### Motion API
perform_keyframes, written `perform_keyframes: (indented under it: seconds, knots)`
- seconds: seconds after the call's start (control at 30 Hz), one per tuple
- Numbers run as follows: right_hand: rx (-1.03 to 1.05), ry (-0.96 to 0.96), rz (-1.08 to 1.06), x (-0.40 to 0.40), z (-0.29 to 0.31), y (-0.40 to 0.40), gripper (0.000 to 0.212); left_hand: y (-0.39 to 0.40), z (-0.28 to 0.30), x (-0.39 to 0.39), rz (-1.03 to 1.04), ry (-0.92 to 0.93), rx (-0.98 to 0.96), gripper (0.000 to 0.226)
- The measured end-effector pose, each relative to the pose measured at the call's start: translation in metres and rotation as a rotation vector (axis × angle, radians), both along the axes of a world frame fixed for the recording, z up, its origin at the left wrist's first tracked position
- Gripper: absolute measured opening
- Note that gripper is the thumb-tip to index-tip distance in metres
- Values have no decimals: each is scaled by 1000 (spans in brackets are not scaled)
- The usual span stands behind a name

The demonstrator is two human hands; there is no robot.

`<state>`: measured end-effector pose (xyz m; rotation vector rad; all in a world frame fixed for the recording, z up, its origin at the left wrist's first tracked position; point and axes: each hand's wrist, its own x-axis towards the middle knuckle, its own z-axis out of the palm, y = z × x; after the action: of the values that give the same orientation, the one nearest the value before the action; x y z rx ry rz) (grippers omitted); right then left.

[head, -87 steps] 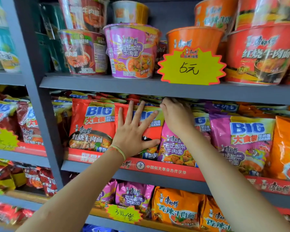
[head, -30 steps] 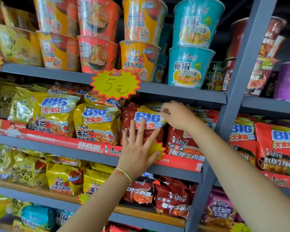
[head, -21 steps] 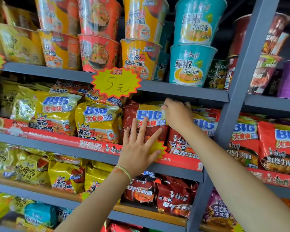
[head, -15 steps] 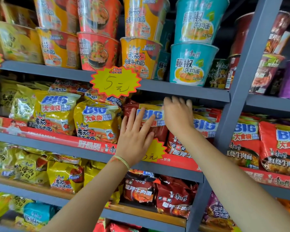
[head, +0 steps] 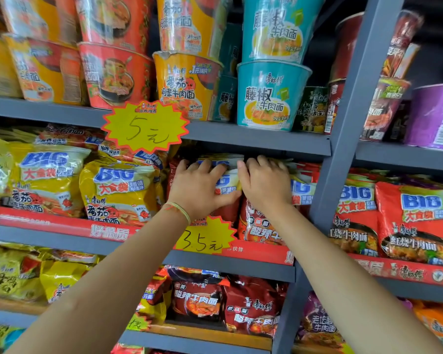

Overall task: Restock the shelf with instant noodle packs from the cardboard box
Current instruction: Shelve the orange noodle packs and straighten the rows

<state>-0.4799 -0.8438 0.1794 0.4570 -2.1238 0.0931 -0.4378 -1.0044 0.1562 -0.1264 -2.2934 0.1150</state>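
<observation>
A dark red instant noodle pack (head: pixel 227 180) with a blue "BIG" label stands at the front of the middle shelf (head: pixel 143 247), among other dark red packs (head: pixel 260 226). My left hand (head: pixel 198 191) holds it: the fingers reach over its top edge and the thumb lies across its front. Just to the right, my right hand (head: pixel 266 183) has its fingers curled over the top edge of the same pack and its neighbour. No cardboard box is in view.
Yellow noodle packs (head: pixel 118 192) fill the shelf to the left. A grey upright post (head: pixel 343 149) stands on the right, with red packs (head: pixel 414 221) beyond it. Noodle cups (head: pixel 269 98) stand on the shelf above. Yellow price tags (head: pixel 145 126) (head: pixel 205 238) hang from the shelf edges.
My left hand has moved up from the shelf's front strip onto the dark red pack and closed over its top. My right hand stays at the pack tops. The view has come closer.
</observation>
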Motion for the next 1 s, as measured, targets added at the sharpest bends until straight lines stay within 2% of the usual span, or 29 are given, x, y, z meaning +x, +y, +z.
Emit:
perform_keyframes:
  seconds: [0.17,0.3,0.37,0.6,0.77,0.87,1.0]
  knots:
    - [-56,-20,62,-2,6,-7,61,-3,3,3,-45,-22,-31,89]
    - [-98,99,57,14,-9,3,43,-3,9,8,6,-136,-38,110]
    - [-145,73,35,22,-14,10,35,-1,12,9,11,-160,-29,114]
    - [-126,-48,-53,25,-13,19,23,7,12,12,-9,-185,-35,117]
    - [-139,-6,5,20,-18,19,21,16,20,12,62,-291,-6,116]
    - [-174,52,62,21,-25,19,31,21,19,11,87,-298,12,119]
    - [-238,-47,176,20,-18,23,29,29,18,9,114,-283,37,121]
